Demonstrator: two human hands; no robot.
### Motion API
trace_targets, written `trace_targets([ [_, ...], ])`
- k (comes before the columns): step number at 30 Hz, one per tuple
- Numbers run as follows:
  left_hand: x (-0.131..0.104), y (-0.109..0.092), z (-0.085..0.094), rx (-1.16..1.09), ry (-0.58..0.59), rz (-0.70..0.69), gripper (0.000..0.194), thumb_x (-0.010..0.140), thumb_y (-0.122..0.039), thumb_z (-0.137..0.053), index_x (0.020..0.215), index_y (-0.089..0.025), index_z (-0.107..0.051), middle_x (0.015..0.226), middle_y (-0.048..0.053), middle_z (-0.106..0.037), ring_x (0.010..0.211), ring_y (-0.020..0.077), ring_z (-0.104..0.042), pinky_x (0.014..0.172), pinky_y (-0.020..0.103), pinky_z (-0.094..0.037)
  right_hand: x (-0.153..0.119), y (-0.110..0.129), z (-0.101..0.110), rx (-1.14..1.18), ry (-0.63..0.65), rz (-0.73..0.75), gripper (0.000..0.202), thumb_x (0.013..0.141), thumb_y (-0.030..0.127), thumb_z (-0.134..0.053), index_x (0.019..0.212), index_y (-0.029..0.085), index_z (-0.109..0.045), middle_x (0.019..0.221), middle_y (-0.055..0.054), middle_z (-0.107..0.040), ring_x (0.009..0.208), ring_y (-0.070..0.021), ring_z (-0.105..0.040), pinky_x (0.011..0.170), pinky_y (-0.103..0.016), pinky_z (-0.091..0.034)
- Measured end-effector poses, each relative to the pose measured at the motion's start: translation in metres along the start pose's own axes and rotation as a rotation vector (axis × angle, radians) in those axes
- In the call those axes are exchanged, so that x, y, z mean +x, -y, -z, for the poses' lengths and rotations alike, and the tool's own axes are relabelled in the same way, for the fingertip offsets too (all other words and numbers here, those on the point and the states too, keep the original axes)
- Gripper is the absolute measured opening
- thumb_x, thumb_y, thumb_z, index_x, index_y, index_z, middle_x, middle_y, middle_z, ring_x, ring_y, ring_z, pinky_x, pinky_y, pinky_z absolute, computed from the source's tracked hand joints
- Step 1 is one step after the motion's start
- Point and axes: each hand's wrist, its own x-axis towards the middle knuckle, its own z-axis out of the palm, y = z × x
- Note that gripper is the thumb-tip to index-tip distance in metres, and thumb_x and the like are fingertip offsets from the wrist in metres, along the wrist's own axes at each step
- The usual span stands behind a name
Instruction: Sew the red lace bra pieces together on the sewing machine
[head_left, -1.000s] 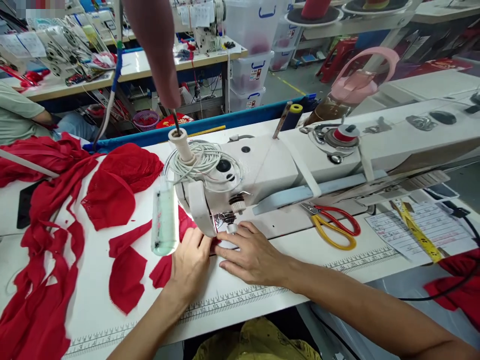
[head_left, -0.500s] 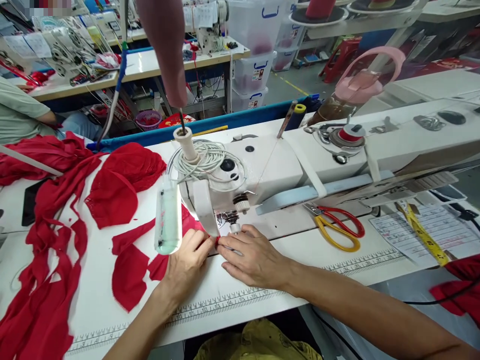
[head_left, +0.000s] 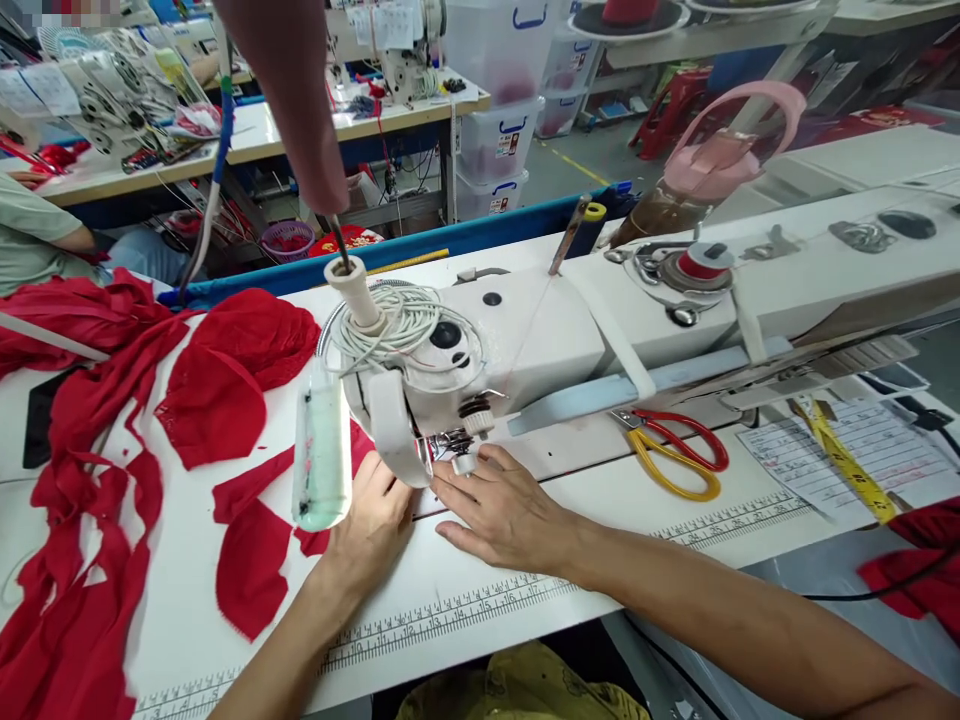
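Red fabric piece (head_left: 330, 540) lies on the surface (head_left: 525, 590), now mostly hidden under the sewing machine (head_left: 480, 360) head; half a second ago more showed by the needle. Left hand (head_left: 371, 530) and right hand (head_left: 506, 510) press flat, fingers spread, gripping nothing, so the piece seems to be feeding through.

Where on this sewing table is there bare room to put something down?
Bare white tabletop lies along the printed ruler at the near edge, between the right hand and the scissors. A smaller patch lies between the red fabric pieces and the red strips. It is crowded under the sewing machine, where the left hand rests, and on the paper sheet.
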Motion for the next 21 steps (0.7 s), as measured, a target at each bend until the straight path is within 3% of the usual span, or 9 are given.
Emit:
trace_targets([
  [10, -0.001, 0.0, 0.001, -0.028, -0.023, 0.001, 0.031, 0.083, 0.002, -0.052, 0.097, -0.019, -0.07, 0.091, 0.006, -0.073, 0.085, 0.0194, -0.06, 0.078, 0.033, -0.048, -0.001, -0.001, -0.003, 0.009, -0.035, 0.012, 0.028, 0.1, 0.035, -0.051, 0.113, 0.013, -0.063, 0.111, -0.012, -0.069, 0.092, -0.0224, -0.054, 0.087, -0.039, -0.033],
  [16, 0.0, -0.014, 0.006, 0.145, -0.006, -0.119, 0.029, 0.088, -0.001, -0.047, 0.101, -0.013, -0.07, 0.107, 0.013, -0.073, 0.099, 0.0243, -0.065, 0.089, 0.041, -0.051, 0.008, -0.015, 0.001, 0.089, -0.09, -0.084, 0.021, 0.1, 0.022, -0.047, 0.099, 0.015, -0.067, 0.102, -0.01, -0.067, 0.093, -0.021, -0.053, 0.081, -0.035, -0.033],
  [19, -0.003, -0.014, 0.008, 0.153, -0.002, -0.112, 0.03, 0.09, -0.002, -0.045, 0.107, -0.01, -0.068, 0.111, 0.014, -0.073, 0.103, 0.0256, -0.067, 0.093, 0.044, -0.05, 0.014, -0.022, 0.001, 0.022, -0.024, -0.03, 0.019, 0.097, 0.018, -0.05, 0.1, 0.015, -0.069, 0.097, -0.009, -0.065, 0.088, -0.0207, -0.05, 0.074, -0.035, -0.03],
  [21, -0.008, -0.011, 0.008, 0.091, 0.017, -0.074, 0.032, 0.091, -0.001, -0.045, 0.112, -0.011, -0.067, 0.114, 0.012, -0.074, 0.103, 0.0241, -0.068, 0.096, 0.044, -0.05, 0.015, -0.024, -0.002, -0.031, -0.05, 0.011, 0.019, 0.095, 0.015, -0.051, 0.101, 0.015, -0.069, 0.091, -0.008, -0.064, 0.085, -0.0202, -0.048, 0.07, -0.035, -0.027],
])
